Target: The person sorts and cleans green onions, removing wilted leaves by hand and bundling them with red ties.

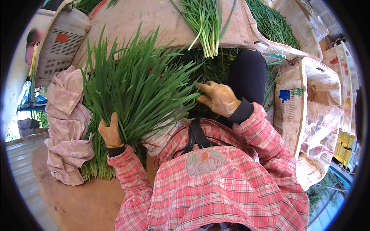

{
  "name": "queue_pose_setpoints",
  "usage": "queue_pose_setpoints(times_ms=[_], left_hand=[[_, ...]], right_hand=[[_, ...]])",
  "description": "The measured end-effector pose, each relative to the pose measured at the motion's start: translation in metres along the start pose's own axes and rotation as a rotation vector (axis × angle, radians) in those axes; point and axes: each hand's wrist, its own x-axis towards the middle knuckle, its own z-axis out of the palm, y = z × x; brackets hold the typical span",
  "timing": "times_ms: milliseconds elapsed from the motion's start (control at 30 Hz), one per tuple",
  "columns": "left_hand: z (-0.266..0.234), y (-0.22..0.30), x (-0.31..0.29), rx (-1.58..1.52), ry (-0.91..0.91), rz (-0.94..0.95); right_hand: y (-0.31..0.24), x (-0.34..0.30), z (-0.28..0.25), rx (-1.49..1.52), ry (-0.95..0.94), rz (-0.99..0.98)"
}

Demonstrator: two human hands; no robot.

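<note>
A large fanned bunch of garlic chives (135, 84) spreads from my left hand (110, 132), which wears a yellowish glove and is closed around its lower part. Some of the grip is hidden behind the leaves. My right hand (219, 98), gloved alike, is beside the leaf tips on the bunch's right side. Its thumb and forefinger are apart, with leaf tips near them. Beyond the hands, a smaller bundle of chives (204, 27) with pale stem ends lies on a brown board (150, 19). More chives (98, 163) are stacked left of my left forearm, partly under a pinkish cloth (69, 123).
A pale plastic crate (289, 111) with plastic sheeting stands at my right. Another crate (63, 42) is at the far left, and chives (273, 23) fill one at the far right. Loose dark leaves lie below the board, by my dark-clad knee (248, 73). A person (31, 46) is at the left edge.
</note>
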Motion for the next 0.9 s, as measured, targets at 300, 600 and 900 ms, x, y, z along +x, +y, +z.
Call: queue_pose_setpoints(times_ms=[300,600,900], left_hand=[[0.002,0.010,-0.009,0.055,-0.016,0.048],[0.006,0.015,-0.014,0.168,-0.070,0.087],[0.007,0.008,-0.014,0.170,-0.059,0.150]], right_hand=[[-0.022,0.015,0.010,0.906,0.306,0.495],[-0.005,0.005,-0.037,0.525,0.329,0.395],[-0.041,0.040,-0.087,0.019,0.513,-0.070]])
